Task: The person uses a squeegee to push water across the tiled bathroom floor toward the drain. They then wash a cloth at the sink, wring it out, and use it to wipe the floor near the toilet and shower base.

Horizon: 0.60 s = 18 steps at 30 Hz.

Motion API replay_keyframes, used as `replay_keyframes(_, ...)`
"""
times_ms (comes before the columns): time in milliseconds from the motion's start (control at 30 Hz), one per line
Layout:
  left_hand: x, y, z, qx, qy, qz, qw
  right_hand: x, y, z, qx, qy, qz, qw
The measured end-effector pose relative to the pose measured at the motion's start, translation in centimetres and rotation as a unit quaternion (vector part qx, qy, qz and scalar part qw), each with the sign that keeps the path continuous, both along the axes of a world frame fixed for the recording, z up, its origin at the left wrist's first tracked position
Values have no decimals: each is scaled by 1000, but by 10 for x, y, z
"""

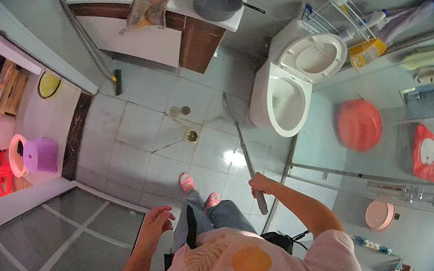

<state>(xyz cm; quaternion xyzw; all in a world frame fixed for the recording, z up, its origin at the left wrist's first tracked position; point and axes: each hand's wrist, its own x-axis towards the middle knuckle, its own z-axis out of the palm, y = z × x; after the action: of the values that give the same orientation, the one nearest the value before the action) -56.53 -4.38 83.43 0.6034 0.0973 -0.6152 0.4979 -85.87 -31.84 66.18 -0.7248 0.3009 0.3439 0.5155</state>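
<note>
- Grey pole (245, 151), one, slim and straight, is gripped by the wrapped fingers of the right hand (261, 184), angled beyond them over square tiles (119, 155).
- The left hand (157, 221) is held with fingers loosely bent.
- Beyond the right fingers, one ceramic toilet (261, 107); between both hands, two pink shoes (187, 181).

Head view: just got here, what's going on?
A person stands on a tiled floor, right hand closed around a long grey pole. The pole slants out toward the floor beside the white toilet, which has its lid up; its far end is too blurred to identify, and floor contact can't be confirmed. The left hand is free, fingers loosely bent. A dark pan sits on the white counter.
</note>
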Motion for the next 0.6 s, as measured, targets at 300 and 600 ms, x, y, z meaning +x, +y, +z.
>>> replay_keyframes(300,-63,125,-133,210,44,295,931,-13,6,71,-41,37,499,865)
replay_keyframes(600,-199,312,-170,355,35,609,708,-52,-58,123,114,230,-244,935)
